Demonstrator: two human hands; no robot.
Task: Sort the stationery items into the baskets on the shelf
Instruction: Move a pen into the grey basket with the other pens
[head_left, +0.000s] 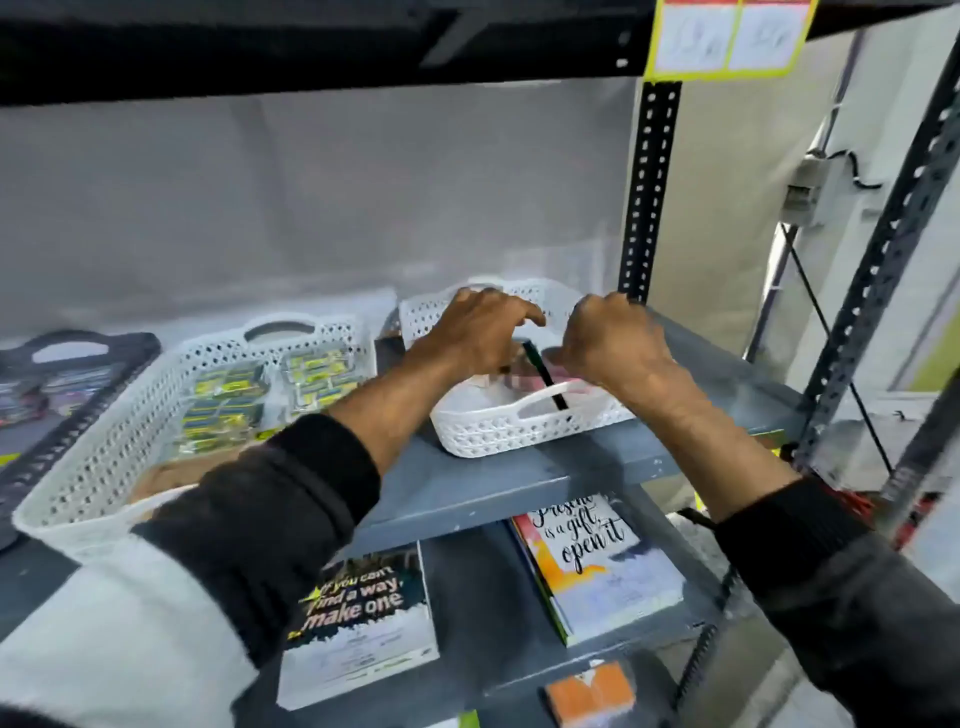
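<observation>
Stationery basket (524, 421) sat near the shelf (467, 488) edge; both hands (483, 338) (613, 343) curled inside, grips unclear; a snag could tip it.

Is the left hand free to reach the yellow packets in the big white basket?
Probably yes: the left hand hovers over the small white basket, and the yellow packets lie uncovered beside it.

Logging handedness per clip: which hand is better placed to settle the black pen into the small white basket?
Probably the right hand: its curled fingers sit at the top of the black pen, which leans inside the small white basket. The left hand hovers spread beside it.
</observation>
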